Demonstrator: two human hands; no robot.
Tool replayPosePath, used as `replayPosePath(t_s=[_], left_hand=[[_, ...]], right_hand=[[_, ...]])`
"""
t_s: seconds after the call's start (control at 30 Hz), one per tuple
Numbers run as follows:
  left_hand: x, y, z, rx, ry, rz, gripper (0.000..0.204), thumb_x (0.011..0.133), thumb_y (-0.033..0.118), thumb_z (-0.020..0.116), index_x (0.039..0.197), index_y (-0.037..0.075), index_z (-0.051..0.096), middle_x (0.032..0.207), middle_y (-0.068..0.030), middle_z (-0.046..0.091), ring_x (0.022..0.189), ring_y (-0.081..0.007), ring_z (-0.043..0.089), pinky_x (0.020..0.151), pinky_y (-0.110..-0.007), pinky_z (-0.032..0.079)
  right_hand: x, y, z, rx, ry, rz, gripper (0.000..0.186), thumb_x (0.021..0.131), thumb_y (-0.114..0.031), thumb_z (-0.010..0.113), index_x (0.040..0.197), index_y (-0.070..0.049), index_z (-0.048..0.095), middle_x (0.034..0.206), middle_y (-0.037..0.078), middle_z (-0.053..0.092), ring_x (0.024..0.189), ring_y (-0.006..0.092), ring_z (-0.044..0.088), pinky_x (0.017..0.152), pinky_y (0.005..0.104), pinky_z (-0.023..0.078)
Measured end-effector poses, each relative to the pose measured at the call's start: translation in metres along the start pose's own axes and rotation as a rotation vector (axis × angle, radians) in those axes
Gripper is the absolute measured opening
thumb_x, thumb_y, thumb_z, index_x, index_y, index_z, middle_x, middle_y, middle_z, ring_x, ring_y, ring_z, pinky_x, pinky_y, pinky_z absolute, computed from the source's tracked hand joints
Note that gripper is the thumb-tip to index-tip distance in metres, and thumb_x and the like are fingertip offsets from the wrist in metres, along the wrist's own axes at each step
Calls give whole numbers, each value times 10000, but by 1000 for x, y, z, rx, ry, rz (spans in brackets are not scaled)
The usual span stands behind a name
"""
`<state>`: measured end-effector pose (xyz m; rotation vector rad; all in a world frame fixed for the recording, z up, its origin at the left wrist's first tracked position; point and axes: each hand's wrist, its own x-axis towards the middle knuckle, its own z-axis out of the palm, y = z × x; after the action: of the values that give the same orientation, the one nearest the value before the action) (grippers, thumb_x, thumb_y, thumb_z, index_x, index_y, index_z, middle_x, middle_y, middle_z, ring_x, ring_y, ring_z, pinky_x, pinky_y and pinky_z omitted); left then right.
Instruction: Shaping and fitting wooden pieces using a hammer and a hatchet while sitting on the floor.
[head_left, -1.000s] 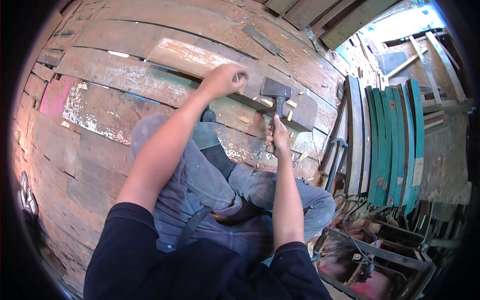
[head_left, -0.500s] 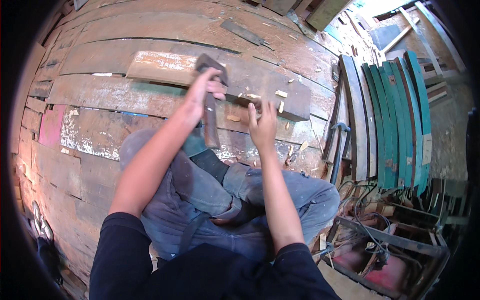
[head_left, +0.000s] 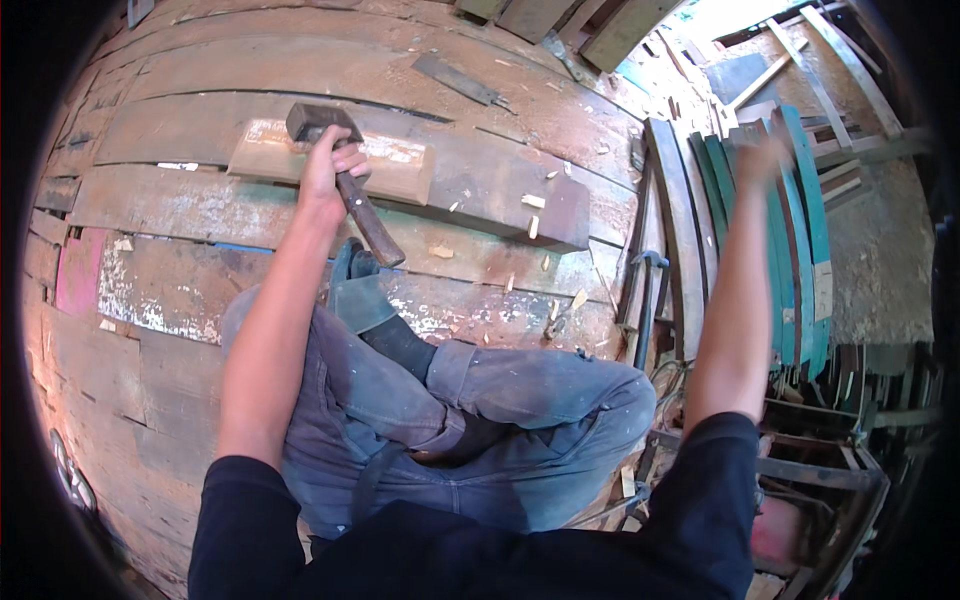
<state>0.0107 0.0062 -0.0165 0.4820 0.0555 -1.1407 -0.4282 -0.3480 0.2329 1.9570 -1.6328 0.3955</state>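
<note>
My left hand (head_left: pixel 330 175) is closed around the handle of a mallet (head_left: pixel 372 225), gripping it just below the dark, block-shaped head. The head is over a short bevelled wooden piece (head_left: pixel 398 170) with flaking white paint, which rests on a long brown wooden beam (head_left: pixel 490 208). My right arm reaches out to the far right. My right hand (head_left: pixel 762 158) is blurred by motion over the upper ends of stacked green planks (head_left: pixel 785 260), so its fingers cannot be read.
Wood chips (head_left: pixel 533 201) lie on the beam and plank floor (head_left: pixel 180 205). A hammer (head_left: pixel 648 285) with a metal head stands beside the grey boards (head_left: pixel 672 240) at right. Below the green planks is a metal frame (head_left: pixel 820 472) with cables. My crossed legs (head_left: pixel 470 390) are close to the beam.
My right hand has swung from the beam far to the right, over the green planks. My left hand with the mallet has shifted left, and more of the bevelled piece shows.
</note>
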Motion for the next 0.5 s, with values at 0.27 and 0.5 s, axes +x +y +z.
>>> replayPosePath(t_s=[0.27,0.5], left_hand=[[10,11,-8,-135,22,-6,220,882,123,558,732,138,397,537,88,297,437,-31,321,448,-226,315],[-17,22,-5,324,89,137,125,925,178,557,920,63,508,571,80,318,461,-25,331,441,-211,299]], right_hand=[[-88,-22,4,292,-145,-516,477,812,-99,672,1271,-42,557,1260,199,578,1175,350,545,1003,403,435],[-257,-195,63,538,-709,-528,582,901,-272,639,1435,-291,407,1403,201,445,1205,351,537,1039,430,438]])
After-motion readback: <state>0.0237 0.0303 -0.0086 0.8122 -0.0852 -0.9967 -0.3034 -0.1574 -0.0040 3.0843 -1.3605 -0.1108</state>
